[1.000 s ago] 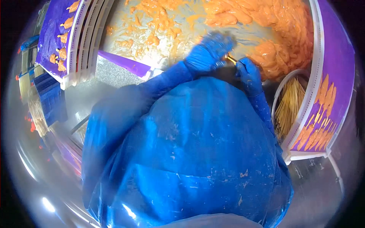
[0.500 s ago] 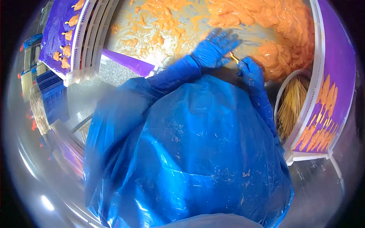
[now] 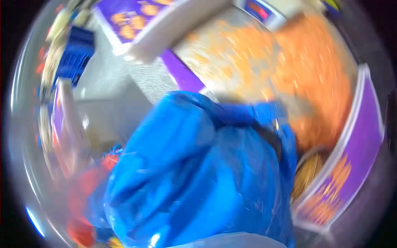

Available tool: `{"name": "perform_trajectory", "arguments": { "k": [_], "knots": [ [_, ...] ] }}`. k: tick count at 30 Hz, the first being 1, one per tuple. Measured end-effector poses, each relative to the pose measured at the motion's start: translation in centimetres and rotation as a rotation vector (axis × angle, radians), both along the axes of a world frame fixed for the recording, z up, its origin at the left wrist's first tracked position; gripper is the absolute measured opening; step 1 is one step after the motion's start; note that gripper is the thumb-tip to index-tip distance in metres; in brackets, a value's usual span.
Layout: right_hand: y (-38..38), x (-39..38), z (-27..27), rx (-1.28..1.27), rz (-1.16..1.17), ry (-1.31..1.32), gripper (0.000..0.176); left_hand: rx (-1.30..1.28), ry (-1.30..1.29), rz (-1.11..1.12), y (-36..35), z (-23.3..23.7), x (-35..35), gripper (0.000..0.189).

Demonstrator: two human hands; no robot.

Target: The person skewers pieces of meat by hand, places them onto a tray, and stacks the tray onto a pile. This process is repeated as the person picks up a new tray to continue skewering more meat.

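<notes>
Motion smears the head view. My left hand [image 3: 268, 112], in a blue glove, reaches across in front of my blue apron at the near edge of the orange raw meat [image 3: 318, 82]; its fingers are too blurred to read. Just below and to the right, my right hand [image 3: 286, 133] is closed, also gloved in blue. A small pale tip of a wooden skewer [image 3: 277, 123] shows between the two hands, at my right hand's fingers. Most of the skewer is hidden.
At right, a container of bare skewers [image 3: 308, 173] stands by a purple tray [image 3: 357, 144] bearing skewered meat. A white-edged tray [image 3: 109, 20] holds meat pieces at upper left. A scale with red digits [image 3: 260, 10] sits at the back. A person in red [image 3: 82, 206] is at lower left.
The view has swung left and tilted, bringing the scale and the person in red into sight. My left hand, spread open before, is now blurred close to my right hand.
</notes>
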State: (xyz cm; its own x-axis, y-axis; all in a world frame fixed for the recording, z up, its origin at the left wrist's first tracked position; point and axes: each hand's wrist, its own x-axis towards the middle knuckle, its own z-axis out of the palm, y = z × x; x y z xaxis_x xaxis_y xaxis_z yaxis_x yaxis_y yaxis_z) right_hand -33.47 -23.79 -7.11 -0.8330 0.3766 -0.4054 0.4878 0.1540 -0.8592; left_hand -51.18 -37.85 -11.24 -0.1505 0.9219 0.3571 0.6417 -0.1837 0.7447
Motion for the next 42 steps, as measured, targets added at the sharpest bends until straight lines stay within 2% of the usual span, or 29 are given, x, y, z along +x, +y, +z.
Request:
{"name": "perform_trajectory", "arguments": {
  "k": [1, 2, 5, 7, 8, 9, 10, 11, 12, 13, 14, 15, 16, 18, 19, 22, 23, 26, 30, 36, 38, 40, 42],
  "knots": [
    [-1.1, -1.2, 2.2, -0.003, 0.03, 0.076, 0.019, -0.031, 0.121, -0.063, -0.8, 2.0, -0.5, 0.061],
    [-0.2, -0.8, 1.2, -0.019, 0.068, 0.017, 0.016, -0.07, 0.223, -0.142, -1.5, 4.9, -1.5, 0.06],
    [-2.5, -2.4, 5.1, 0.078, 0.133, 0.078, 0.013, 0.059, 0.336, 0.138, -3.6, 11.0, -4.4, 0.057],
    [-3.9, -3.0, 5.1, -0.319, -0.215, 0.106, 0.01, 0.19, 0.377, 0.329, -5.5, 13.9, -4.7, 0.055],
    [-4.3, -4.2, 5.8, -0.318, -0.21, 0.112, 0.009, 0.251, 0.385, 0.415, -6.6, 14.4, -4.6, 0.054],
    [-4.9, -5.6, 6.5, -0.315, -0.225, 0.116, 0.008, 0.385, 0.232, 0.433, -8.3, 14.5, -5.9, 0.054],
    [-4.8, -7.7, 7.8, -0.061, -0.024, 0.161, 0.008, 0.519, 0.058, 0.432, -8.6, 14.4, -8.2, 0.054],
    [-5.8, -9.7, 9.1, 0.016, -0.054, 0.109, 0.01, 0.49, -0.655, 0.593, -7.4, 8.6, -8.5, 0.055],
    [-7.1, -11.9, 11.3, 0.033, -0.01, 0.133, 0.011, 0.333, -0.997, 0.65, -10.3, 10.8, -10.2, 0.055],
    [-8.5, -14.1, 11.8, -0.169, -0.192, 0.093, 0.02, 0.54, -1.147, 0.507, -14.2, 19.6, -11.1, 0.05],
    [-10.1, -16.3, 13.0, -0.173, -0.089, 0.202, 0.019, 0.295, -0.811, 0.674, -16.0, 19.2, -14.3, 0.052],
    [-11.5, -18.1, 14.5, -0.185, 0.034, 0.32, 0.019, 0.41, -1.108, 0.587, -16.8, 19.5, -14.9, 0.051],
    [-12.5, -19.3, 15.5, -0.186, 0.05, 0.332, 0.019, 0.424, -1.093, 0.595, -17.0, 20.8, -15.3, 0.051],
    [-16.4, -22.2, 16.5, -0.232, 0.077, 0.342, 0.02, 0.455, -1.463, 0.411, -19.1, 23.3, -16.2, 0.055],
    [-18.3, -23.9, 16.4, -0.239, 0.1, 0.341, 0.02, 0.537, -1.52, 0.355, -19.7, 22.2, -17.4, 0.056],
    [-24.5, -28.7, 17.1, -0.25, 0.099, 0.308, 0.017, 0.538, -1.612, 0.342, -24.4, 21.2, -20.8, 0.056],
    [-17.2, -23.5, 17.4, -0.289, 0.077, 0.322, 0.016, 0.502, -1.582, 0.341, -16.6, 21.5, -15.6, 0.055],
    [-18.7, -24.0, 19.2, -0.283, 0.081, 0.307, 0.016, 0.593, -1.591, 0.414, -16.9, 21.6, -15.5, 0.056],
    [-19.4, -24.1, 18.7, -0.315, 0.056, 0.318, 0.015, 0.666, -1.585, 0.446, -16.4, 20.4, -15.3, 0.054],
    [-20.0, -24.3, 18.8, -0.309, 0.061, 0.331, 0.014, 0.63, -1.473, 0.559, -16.3, 21.9, -15.0, 0.049],
    [-20.1, -24.3, 19.2, -0.297, 0.061, 0.329, 0.014, 0.642, -1.452, 0.536, -16.6, 23.0, -15.1, 0.046],
    [-20.2, -24.5, 20.2, -0.281, 0.072, 0.326, 0.014, 0.52, -1.352, 0.664, -17.3, 24.6, -15.4, 0.042],
    [-20.3, -24.6, 21.5, -0.281, 0.089, 0.304, 0.014, 0.552, -1.285, 0.69, -18.2, 25.3, -16.4, 0.038]
  ]
}}
